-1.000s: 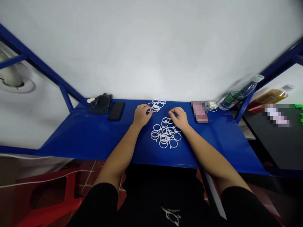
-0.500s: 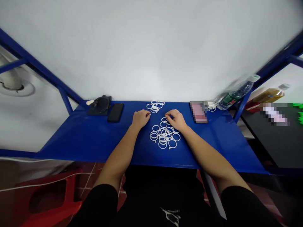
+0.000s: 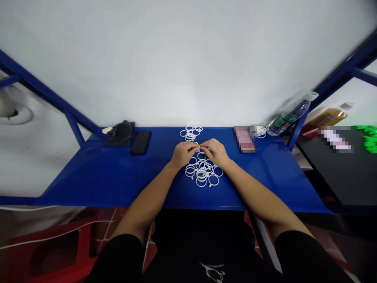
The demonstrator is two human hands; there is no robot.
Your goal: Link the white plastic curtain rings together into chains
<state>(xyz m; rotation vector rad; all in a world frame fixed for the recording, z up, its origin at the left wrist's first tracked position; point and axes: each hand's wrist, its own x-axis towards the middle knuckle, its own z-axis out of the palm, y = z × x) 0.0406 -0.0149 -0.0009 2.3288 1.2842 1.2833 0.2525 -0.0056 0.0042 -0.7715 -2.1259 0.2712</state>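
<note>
My left hand (image 3: 183,154) and my right hand (image 3: 216,152) meet at their fingertips above the middle of the blue tabletop (image 3: 103,177). Both are closed in a pinch on a white plastic ring (image 3: 196,144), mostly hidden by the fingers. Under and in front of the hands lies a loose pile of white plastic rings (image 3: 203,173), each with a small knob on its edge. Behind the fingertips, close to the wall, a smaller cluster of the same rings (image 3: 190,135) rests on the table.
Toward the left lie a black phone (image 3: 140,142) and a crumpled black bag (image 3: 121,133). On the right are a blurred pink phone-like object (image 3: 246,139), a white cable (image 3: 259,130) and a leaning clear bottle (image 3: 290,118). A red stool (image 3: 84,243) stands below left.
My left hand has moved right and my right hand slightly left, so their fingertips now meet. The view has shifted a little. Both ring piles look about the same.
</note>
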